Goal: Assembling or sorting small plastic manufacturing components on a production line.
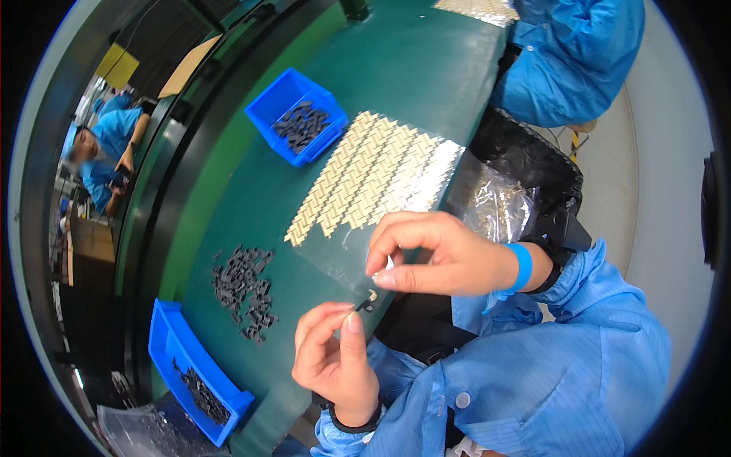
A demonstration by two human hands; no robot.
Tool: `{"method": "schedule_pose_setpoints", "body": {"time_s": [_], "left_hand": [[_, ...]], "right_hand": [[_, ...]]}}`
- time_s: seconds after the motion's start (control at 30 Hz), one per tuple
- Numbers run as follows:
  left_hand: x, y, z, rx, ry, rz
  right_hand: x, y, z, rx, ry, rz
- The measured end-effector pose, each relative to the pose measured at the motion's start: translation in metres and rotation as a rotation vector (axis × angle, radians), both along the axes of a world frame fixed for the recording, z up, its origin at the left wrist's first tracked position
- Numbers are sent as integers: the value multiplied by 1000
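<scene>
My left hand (339, 354) pinches a small black plastic part (366, 306) between thumb and fingertips, with a cream-coloured bit at its upper end. Just above it, my right hand (438, 255) is closed in a pinch on a small white piece (390, 263), partly hidden by the fingers. The two hands are close but apart. Beyond them lies a clear sheet bearing rows of cream-coloured pieces (373, 175) in a zigzag pattern. To the left, a loose pile of small black parts (242, 286) is spread on the green table (297, 263).
A blue bin (263, 129) of black parts stands beyond the pile; another blue bin (171, 354) with black parts sits near left. At right, a clear bag (499, 202) lies by black plastic. A person in blue (579, 61) sits far right; another person (110, 152) is at left.
</scene>
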State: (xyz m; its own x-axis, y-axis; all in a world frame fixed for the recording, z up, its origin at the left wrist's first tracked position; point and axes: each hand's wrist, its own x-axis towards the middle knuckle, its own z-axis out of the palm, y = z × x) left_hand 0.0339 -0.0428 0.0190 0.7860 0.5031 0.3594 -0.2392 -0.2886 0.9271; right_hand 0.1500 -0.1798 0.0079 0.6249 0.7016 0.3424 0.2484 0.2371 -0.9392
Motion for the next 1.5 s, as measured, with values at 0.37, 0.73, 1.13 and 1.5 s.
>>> {"method": "schedule_pose_setpoints", "body": {"time_s": [0.37,0.73,1.13,1.5], "left_hand": [[-19,29,-17,-133,30,-30],[4,137,-32,966,375,359],[10,154,-51,1114,253,390],[-22,44,-9,-973,165,-352]], "right_hand": [[-9,40,-1,-75,-179,82],[-1,49,-20,-32,-357,-247],[-4,36,-22,-18,-186,-272],[-43,54,-28,298,-493,-271]]}}
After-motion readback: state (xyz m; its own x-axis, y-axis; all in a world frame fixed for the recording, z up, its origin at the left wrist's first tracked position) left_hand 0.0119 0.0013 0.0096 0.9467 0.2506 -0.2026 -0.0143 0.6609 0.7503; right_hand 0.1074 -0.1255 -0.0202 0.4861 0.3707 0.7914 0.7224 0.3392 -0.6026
